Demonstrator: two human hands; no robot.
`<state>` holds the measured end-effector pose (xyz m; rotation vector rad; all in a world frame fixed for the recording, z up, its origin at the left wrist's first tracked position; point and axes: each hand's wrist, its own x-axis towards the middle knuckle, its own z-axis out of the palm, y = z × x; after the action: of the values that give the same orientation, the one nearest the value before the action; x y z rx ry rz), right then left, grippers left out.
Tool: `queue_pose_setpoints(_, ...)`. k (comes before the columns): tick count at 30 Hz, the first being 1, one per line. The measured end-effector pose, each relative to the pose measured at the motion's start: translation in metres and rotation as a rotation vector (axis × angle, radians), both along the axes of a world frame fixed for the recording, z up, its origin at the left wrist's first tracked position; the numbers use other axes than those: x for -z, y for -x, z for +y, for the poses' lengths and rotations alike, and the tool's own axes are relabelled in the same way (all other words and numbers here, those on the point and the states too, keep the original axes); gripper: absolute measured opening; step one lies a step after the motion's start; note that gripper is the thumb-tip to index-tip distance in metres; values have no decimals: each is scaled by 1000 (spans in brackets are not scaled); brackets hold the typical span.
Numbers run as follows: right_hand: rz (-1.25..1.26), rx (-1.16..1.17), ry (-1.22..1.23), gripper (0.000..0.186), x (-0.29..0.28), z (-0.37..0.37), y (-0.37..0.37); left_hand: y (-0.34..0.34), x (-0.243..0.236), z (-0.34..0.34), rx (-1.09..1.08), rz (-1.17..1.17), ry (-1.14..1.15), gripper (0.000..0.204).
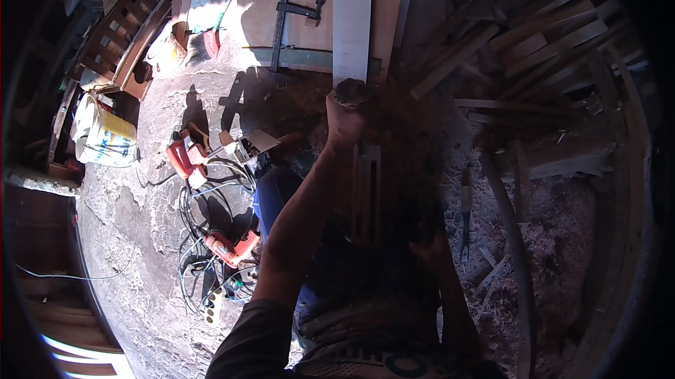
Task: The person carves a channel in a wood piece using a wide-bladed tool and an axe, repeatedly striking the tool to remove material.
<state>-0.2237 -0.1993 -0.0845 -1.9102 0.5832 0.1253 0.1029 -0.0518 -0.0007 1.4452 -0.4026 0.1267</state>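
My left hand is raised at the near end of a long pale board, its fingers wrapped round a dark object that I cannot identify. Below it, a slotted wooden piece lies in deep shadow between my legs. My right hand hangs low by my right leg; its fingers are too dark to read. A black bar clamp lies on a light wooden panel left of the board.
Red power tools and tangled cables lie on the rough floor at left, near a white bucket and a wooden slatted frame. Scrap lumber is piled at upper right. A long curved piece lies along the right.
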Motion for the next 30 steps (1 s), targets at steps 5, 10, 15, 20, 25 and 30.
queue_pose_setpoints(5, -36, 15, 2, 74, -3, 2, 0, -1, -2, 2, -17, 5, -43, 15)
queue_pose_setpoints(10, -25, -32, 121, 73, -29, 9, -19, 3, 10, -7, 56, 89, 116, 12)
queue_pose_setpoints(15, -394, -239, 395, 69, -160, 11, -105, -3, 12, -5, 84, -9, 41, 9)
queue_pose_setpoints(20, -942, -91, 388, 64, -274, 22, -163, 11, 9, -13, 38, 32, 4, 9)
queue_pose_setpoints(25, -622, -379, 836, 61, -222, 23, -181, 9, 13, -14, 99, -10, 202, 11)
queue_pose_setpoints(30, -493, -414, 574, 66, -218, 15, -183, 9, 19, -19, 84, 77, 228, 12)
